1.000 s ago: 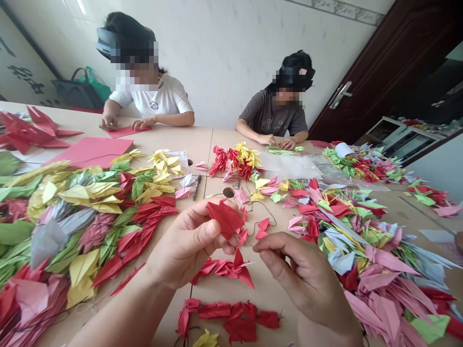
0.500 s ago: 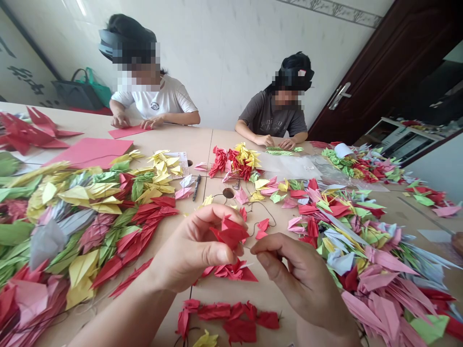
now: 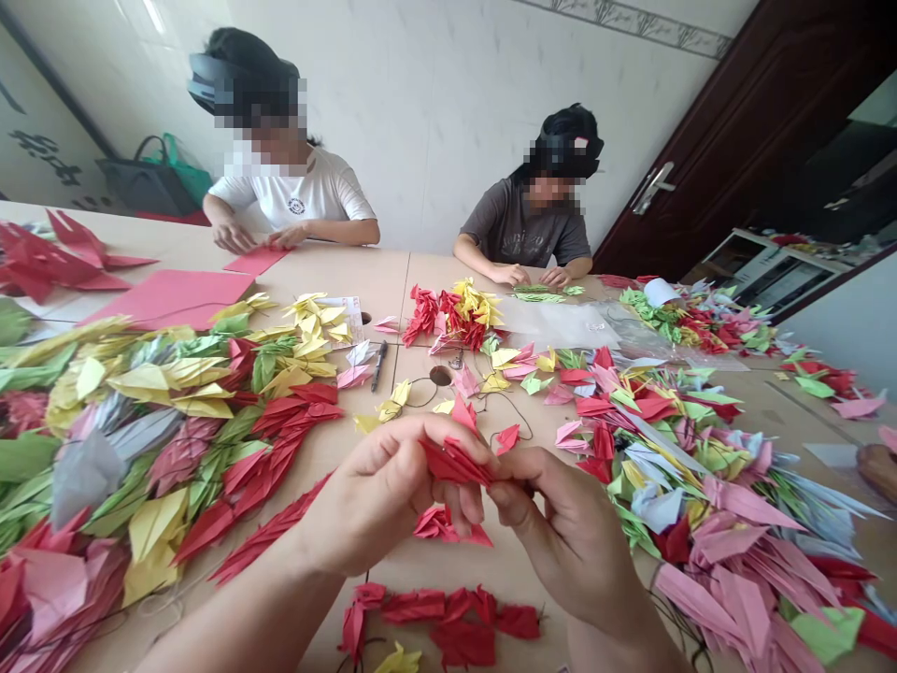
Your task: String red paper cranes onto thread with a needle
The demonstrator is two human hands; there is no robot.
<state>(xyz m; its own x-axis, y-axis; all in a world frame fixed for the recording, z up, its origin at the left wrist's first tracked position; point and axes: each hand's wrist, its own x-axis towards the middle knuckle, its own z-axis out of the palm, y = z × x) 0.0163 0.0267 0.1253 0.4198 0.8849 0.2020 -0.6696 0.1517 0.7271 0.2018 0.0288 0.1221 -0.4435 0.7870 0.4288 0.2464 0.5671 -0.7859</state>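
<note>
Your left hand and right hand pinch a red paper crane.

Both hands are curled narrow, with the crane held between them at the fingertips, above the tabletop. A row of red cranes lies below your hands, a pink pile of cranes to the right and a mixed heap of cranes to the left (a black pen and a loop of dark thread lie above your hands). At upper left, a person in a white T-shirt has both hands at a pink sheet; at top centre, a person in a grey T-shirt has both hands near green cranes.
</note>
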